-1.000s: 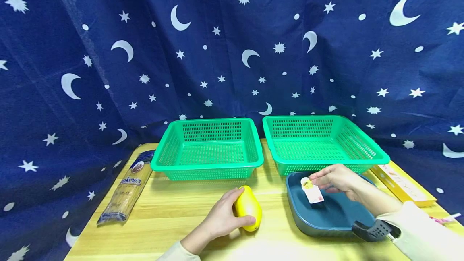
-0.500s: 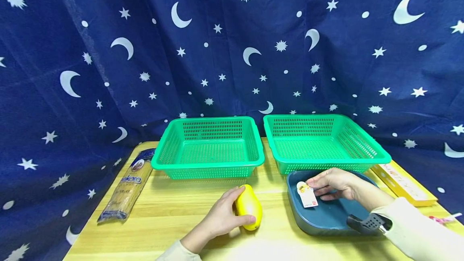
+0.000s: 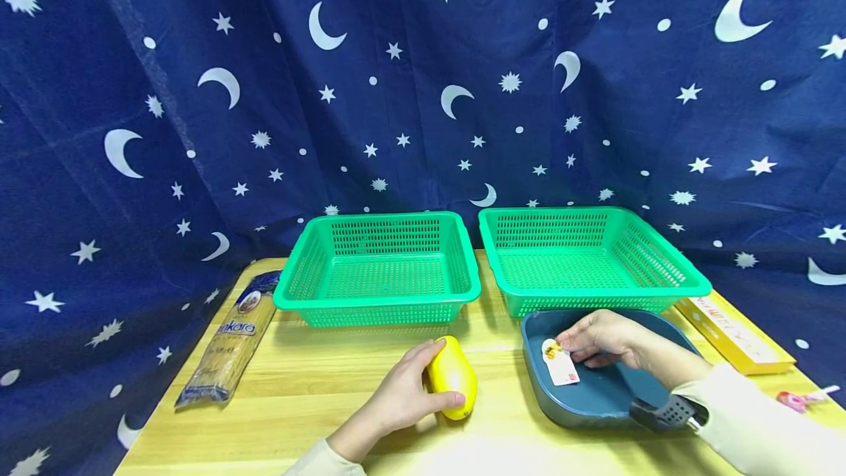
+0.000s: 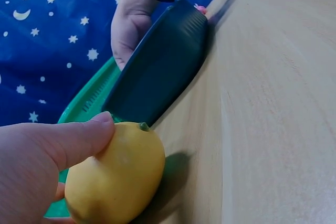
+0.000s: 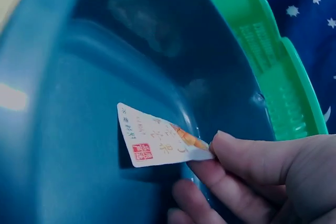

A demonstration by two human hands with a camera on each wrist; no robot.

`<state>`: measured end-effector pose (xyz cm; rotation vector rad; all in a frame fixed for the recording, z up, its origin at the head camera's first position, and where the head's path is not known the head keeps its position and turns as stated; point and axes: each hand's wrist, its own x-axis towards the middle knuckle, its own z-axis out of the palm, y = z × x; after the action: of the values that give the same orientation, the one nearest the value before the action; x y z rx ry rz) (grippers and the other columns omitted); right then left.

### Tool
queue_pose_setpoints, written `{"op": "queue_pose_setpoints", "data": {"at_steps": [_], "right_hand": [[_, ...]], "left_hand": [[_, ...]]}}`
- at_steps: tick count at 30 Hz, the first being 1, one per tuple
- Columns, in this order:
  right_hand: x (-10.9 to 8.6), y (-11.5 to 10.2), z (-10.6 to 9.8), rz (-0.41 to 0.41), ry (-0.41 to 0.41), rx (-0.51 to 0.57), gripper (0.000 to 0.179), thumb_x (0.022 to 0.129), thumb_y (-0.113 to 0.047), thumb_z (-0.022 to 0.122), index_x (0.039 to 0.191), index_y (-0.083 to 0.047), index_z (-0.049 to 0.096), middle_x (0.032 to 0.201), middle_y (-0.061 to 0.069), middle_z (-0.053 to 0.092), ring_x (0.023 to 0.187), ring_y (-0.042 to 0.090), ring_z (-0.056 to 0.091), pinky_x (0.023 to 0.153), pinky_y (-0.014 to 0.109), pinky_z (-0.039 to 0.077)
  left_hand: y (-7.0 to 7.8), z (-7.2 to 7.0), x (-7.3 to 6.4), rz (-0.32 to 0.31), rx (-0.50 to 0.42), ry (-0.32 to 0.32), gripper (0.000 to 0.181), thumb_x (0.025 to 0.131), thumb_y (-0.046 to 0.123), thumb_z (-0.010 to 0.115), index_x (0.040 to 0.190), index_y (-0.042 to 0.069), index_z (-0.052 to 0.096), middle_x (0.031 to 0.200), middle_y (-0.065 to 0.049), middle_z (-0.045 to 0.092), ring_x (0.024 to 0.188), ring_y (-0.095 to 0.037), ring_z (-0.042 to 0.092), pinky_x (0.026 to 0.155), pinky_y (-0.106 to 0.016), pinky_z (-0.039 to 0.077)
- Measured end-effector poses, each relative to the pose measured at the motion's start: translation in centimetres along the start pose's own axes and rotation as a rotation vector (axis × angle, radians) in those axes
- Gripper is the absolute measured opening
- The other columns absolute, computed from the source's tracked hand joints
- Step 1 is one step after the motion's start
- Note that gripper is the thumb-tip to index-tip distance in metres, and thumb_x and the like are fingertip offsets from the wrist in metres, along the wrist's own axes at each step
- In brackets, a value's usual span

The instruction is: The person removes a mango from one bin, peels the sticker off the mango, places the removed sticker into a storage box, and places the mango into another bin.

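My left hand (image 3: 403, 393) grips a smooth yellow mango (image 3: 454, 378) on the table, thumb on one side and fingers on the other. In the left wrist view the mango (image 4: 118, 174) shows a small green stem end. My right hand (image 3: 608, 340) reaches inside a dark blue basin (image 3: 611, 423). Between thumb and fingers it pinches a small white card (image 3: 563, 370). The right wrist view shows the card (image 5: 152, 140) tilted just above the basin floor, with printed characters, a red seal and an orange-yellow picture. Its top corner is partly hidden by the thumb.
Two green perforated baskets (image 3: 380, 307) (image 3: 601, 296) stand side by side behind the basin and mango. At the left lies a pack of pasta (image 3: 231, 340). A yellow-orange box (image 3: 740, 336) and a pink-wrapped lollipop (image 3: 803, 399) lie at the right edge.
My right hand has brought the card slightly left and lower inside the basin, and turned it somewhat. The left hand stays on the mango.
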<state>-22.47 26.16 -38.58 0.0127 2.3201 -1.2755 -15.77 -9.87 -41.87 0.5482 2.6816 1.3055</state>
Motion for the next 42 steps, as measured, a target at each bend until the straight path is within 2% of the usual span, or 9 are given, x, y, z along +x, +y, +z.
{"op": "queue_pose_setpoints", "data": {"at_steps": [6, 10, 28, 32, 42], "right_hand": [[-0.1, -0.4, 0.7, -0.080, 0.048, -0.125, 0.030, 0.084, -0.006, 0.070, 0.111, 0.007, 0.069, 0.100, 0.011, 0.074, 0.088, 0.015, 0.064, 0.074, 0.037, 0.055], [-0.4, -0.8, 1.1, -0.098, 0.081, -0.173, 0.026, 0.083, -0.004, 0.072, 0.107, 0.006, 0.071, 0.101, 0.014, 0.074, 0.088, 0.014, 0.064, 0.074, 0.039, 0.055], [-0.3, -0.8, 2.3, -0.135, 0.213, -0.368, 0.010, 0.083, -0.005, 0.073, 0.092, -0.001, 0.076, 0.086, 0.007, 0.073, 0.073, 0.014, 0.060, 0.060, 0.033, 0.053], [-0.4, -0.8, 2.5, -0.148, 0.223, -0.380, 0.010, 0.082, -0.003, 0.073, 0.091, -0.001, 0.076, 0.086, 0.008, 0.073, 0.073, 0.013, 0.060, 0.059, 0.031, 0.052], [-0.4, -0.3, 2.7, -0.247, 0.251, -0.400, 0.010, 0.077, -0.002, 0.078, 0.086, -0.004, 0.077, 0.087, 0.008, 0.075, 0.075, 0.012, 0.062, 0.060, 0.027, 0.052]], "left_hand": [[0.0, 0.0, 0.0, 0.007, 0.001, 0.006, 0.090, 0.075, 0.048, 0.079, 0.149, 0.011, 0.043, 0.153, -0.022, 0.039, 0.140, -0.042, 0.041, 0.108, -0.066, 0.035], [0.0, -0.1, -0.1, 0.011, 0.000, 0.007, 0.090, 0.075, 0.047, 0.079, 0.149, 0.011, 0.042, 0.153, -0.023, 0.039, 0.139, -0.043, 0.041, 0.108, -0.066, 0.035], [0.0, -0.1, -0.2, 0.023, 0.000, 0.011, 0.090, 0.075, 0.047, 0.079, 0.148, 0.009, 0.043, 0.152, -0.023, 0.040, 0.139, -0.042, 0.041, 0.108, -0.066, 0.036], [0.0, -0.1, -0.2, 0.025, -0.006, 0.009, 0.089, 0.076, 0.047, 0.079, 0.148, 0.009, 0.043, 0.152, -0.023, 0.040, 0.139, -0.042, 0.041, 0.108, -0.066, 0.036], [0.1, -0.1, -0.3, 0.023, -0.003, 0.009, 0.090, 0.075, 0.047, 0.079, 0.148, 0.010, 0.043, 0.152, -0.023, 0.039, 0.139, -0.044, 0.041, 0.108, -0.067, 0.035]]}}
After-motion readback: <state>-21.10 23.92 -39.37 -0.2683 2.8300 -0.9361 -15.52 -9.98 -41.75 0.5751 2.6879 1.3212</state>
